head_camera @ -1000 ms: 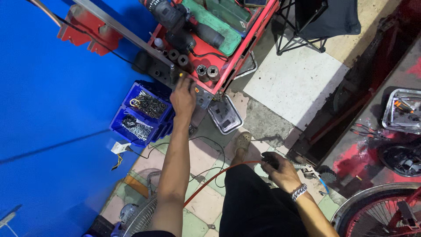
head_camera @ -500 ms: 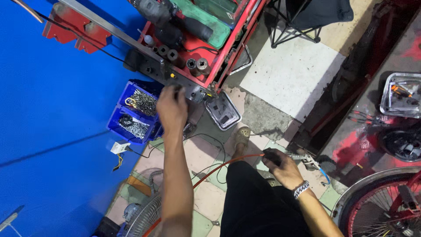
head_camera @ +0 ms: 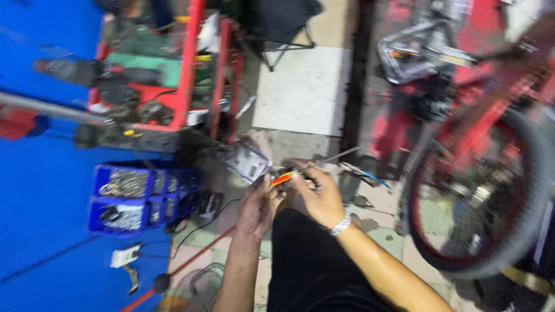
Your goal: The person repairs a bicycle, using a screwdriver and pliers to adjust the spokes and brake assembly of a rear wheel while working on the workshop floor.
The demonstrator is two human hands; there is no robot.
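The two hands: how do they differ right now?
The right hand wears a metal wristband; the left hand is bare at the wrist. The right hand pinches a small orange-handled tool, while the left hand's fingers only meet it from below. Both are raised together above the dark trousers.

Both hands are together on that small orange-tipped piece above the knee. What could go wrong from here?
1. The left hand and right hand pinch the small orange piece over bare floor; if it slips, it may be lost among the cables below.
2. The bicycle wheel stands close to the right elbow; a pull back could knock it.
3. The picture is blurred, so the grip itself cannot be judged.
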